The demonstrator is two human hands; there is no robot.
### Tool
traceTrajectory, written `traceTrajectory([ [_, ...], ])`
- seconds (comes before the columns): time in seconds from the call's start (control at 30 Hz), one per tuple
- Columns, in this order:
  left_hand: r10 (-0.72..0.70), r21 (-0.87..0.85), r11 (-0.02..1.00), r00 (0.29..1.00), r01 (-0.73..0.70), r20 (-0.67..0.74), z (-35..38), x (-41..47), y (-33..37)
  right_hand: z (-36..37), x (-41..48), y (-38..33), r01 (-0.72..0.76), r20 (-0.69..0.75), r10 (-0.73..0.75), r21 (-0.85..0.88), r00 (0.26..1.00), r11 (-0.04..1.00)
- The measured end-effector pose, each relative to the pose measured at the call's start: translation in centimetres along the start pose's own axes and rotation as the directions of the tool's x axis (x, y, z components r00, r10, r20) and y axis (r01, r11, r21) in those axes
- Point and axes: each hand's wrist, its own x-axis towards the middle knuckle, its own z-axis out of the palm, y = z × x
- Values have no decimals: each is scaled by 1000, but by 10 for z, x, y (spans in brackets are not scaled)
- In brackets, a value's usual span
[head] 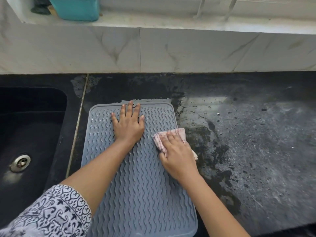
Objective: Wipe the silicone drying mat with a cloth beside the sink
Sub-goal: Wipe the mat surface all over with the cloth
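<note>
A grey silicone drying mat (142, 182) with wavy ridges lies on the black counter, just right of the sink. My left hand (129, 123) lies flat with spread fingers on the mat's far part, fingertips at its far rim. My right hand (177, 156) presses a pink-and-white checked cloth (179, 133) onto the mat's right edge. The cloth sticks out ahead of the fingers and partly overhangs onto the counter; most of it is hidden under the hand.
A black sink (30, 134) with a metal drain (20, 163) sits at the left. The black counter (256, 142) to the right is wet and streaked. A marble-tiled wall (153, 50) rises behind, with a teal container (77, 7) on the ledge above.
</note>
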Motion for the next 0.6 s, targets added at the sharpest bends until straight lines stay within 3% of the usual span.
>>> traceTrajectory([
  [0.07, 1, 1, 1000, 1000, -1, 3, 1, 0, 0, -9, -4, -1, -11, 14, 10, 58, 1000, 998],
  [0.13, 2, -3, 1000, 1000, -2, 7, 0, 0, 0, -23, 23, -7, -45, -102, 63, 172, 993, 984],
  [0.2, 0, -9, 1000, 1000, 0, 5, 0, 1, 0, -25, 57, -13, -88, -179, 112, 135, 977, 987],
  [0.3, 0, -2, 1000, 1000, 0, -7, 0, -1, 0, -8, 90, -15, -120, -69, 117, -34, 991, 992],
  [0.4, -6, -4, 1000, 1000, 6, -10, 0, 0, 1, -4, 89, -4, -78, -19, 78, -20, 997, 997],
  [0.5, -11, -12, 1000, 1000, 11, 3, -1, 0, 1, 0, 38, -3, -56, -34, 56, 19, 998, 998],
  [0.6, 0, -17, 1000, 1000, 0, 11, -1, -1, 1, -1, -28, -12, -63, 39, 64, -50, 997, 997],
])
